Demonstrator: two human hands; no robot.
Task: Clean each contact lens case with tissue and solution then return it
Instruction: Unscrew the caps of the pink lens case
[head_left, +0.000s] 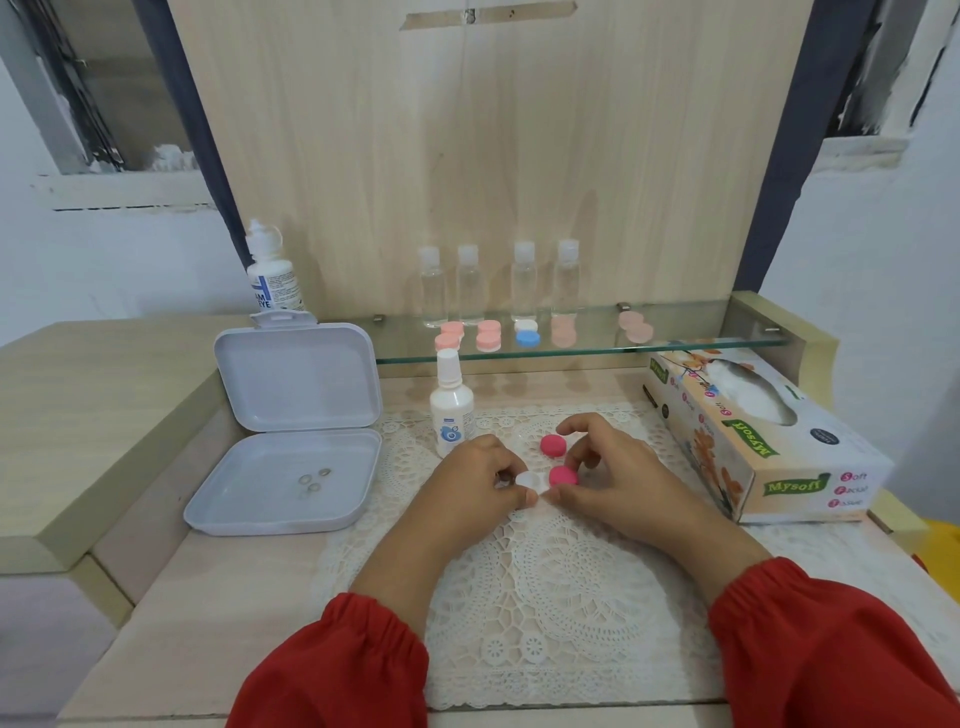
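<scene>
The contact lens case (540, 480) lies crosswise between my hands near the doily's (571, 597) far edge, my left hand (467, 480) pinching its open white well, my right hand (613, 475) gripping the remaining pink cap (563, 475), the loose cap (552, 446) just beyond.

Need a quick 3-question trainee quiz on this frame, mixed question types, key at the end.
1. True or false: the tissue box lies on the person's left side.
2. Which cap lies loose on the lace mat? A) blue B) dark pink C) white
3. Fill in: the left hand pinches the open white ____ of the lens case.

Key
1. False; it is on the right, beside the right hand.
2. B; the loose pink cap sits behind the lens case.
3. Cup; the other cup is covered by a pink cap under the right hand's fingers.
</scene>
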